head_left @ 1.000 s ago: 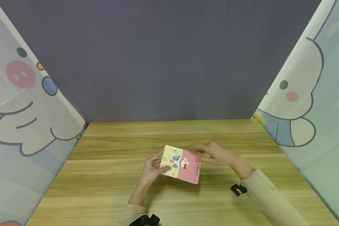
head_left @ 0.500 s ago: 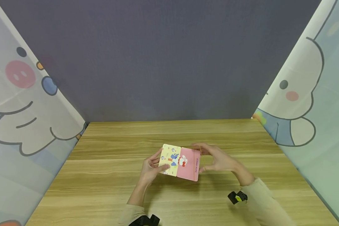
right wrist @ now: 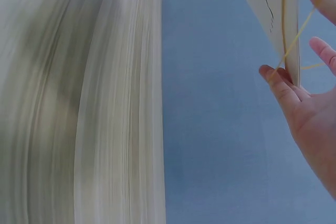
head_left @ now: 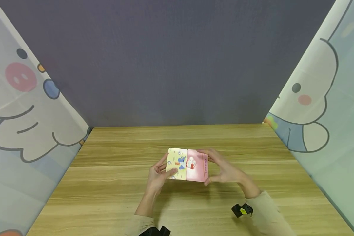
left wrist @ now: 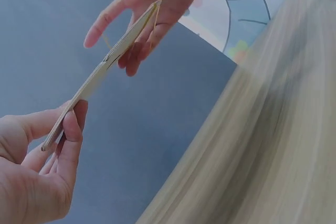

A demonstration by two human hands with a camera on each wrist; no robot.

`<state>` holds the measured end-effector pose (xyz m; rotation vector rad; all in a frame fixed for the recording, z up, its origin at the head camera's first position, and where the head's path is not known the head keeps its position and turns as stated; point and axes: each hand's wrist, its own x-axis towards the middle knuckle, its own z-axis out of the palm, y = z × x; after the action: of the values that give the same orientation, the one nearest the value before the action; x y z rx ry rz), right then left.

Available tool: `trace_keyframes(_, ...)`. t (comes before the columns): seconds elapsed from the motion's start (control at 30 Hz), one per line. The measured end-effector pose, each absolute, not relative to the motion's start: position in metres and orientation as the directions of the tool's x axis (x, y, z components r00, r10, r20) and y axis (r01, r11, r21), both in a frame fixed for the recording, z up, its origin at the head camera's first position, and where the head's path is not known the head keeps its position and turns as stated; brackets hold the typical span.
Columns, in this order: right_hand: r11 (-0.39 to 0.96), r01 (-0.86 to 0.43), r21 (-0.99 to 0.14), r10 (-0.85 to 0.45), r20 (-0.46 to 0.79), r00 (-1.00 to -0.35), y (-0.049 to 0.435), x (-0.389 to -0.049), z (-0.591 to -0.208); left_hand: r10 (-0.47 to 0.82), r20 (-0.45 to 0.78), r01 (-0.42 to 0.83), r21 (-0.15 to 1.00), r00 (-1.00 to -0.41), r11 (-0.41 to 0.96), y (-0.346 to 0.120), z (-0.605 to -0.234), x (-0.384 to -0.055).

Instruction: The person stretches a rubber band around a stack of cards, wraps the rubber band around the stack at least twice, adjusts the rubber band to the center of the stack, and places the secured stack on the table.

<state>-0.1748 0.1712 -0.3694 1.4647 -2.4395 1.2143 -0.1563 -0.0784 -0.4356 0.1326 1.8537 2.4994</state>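
Observation:
A small booklet [head_left: 196,170] is spread flat with one yellow half and one pink half, both printed with cartoon animals. My left hand [head_left: 157,178] pinches the yellow half, thumb on top and fingers beneath. At the pink end is my right hand [head_left: 224,168], its thumb and fingers spread wide around that edge. A thin yellow rubber band [right wrist: 300,34] is stretched across the right hand's fingers in the right wrist view. Another strand of band runs along the booklet near its outer edge. From the left wrist view, the booklet [left wrist: 79,92] appears edge-on, above the table.
The wood-grain table [head_left: 118,196] spreads below both hands. A dark grey panel [head_left: 177,65] stands behind it. Cartoon-printed cloths [head_left: 345,131] flank both sides. A black wrist camera [head_left: 242,209] sits by the right sleeve.
My right hand has gone from fingers close together at the pink corner to thumb and fingers spread around the edge. The booklet has turned to lie straighter and shifted slightly up and left.

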Motion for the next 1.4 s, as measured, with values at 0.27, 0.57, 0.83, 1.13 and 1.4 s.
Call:
trace_keyframes(0.27,0.252,-0.792,-0.556,-0.762,0.390,-0.517,0.173,-0.181,-0.380,0.053,0.055,0.036,0.952,-0.997,-0.304,-0.078,-0.432,-0.155)
trace_keyframes(0.57,0.239,-0.763,-0.600,-0.722,0.416,-0.553,0.182,-0.195,-0.404,0.038,0.050,0.034,0.941,-0.998,-0.336,-0.076,-0.427,-0.154)
trace_keyframes(0.83,0.300,-0.736,-0.606,-0.704,0.380,-0.600,0.182,-0.192,-0.406,0.021,0.041,0.032,0.939,-0.999,-0.342,-0.074,-0.424,-0.154)
trace_keyframes(1.13,0.369,-0.753,-0.545,-0.682,0.391,-0.618,0.181,-0.189,-0.408,0.003,0.040,0.037,0.944,-0.999,-0.328,-0.073,-0.425,-0.156)
trace_keyframes(1.4,0.293,-0.803,-0.518,-0.654,0.504,-0.564,0.170,-0.174,-0.386,0.003,0.052,0.049,0.945,-0.999,-0.323,-0.073,-0.426,-0.155)
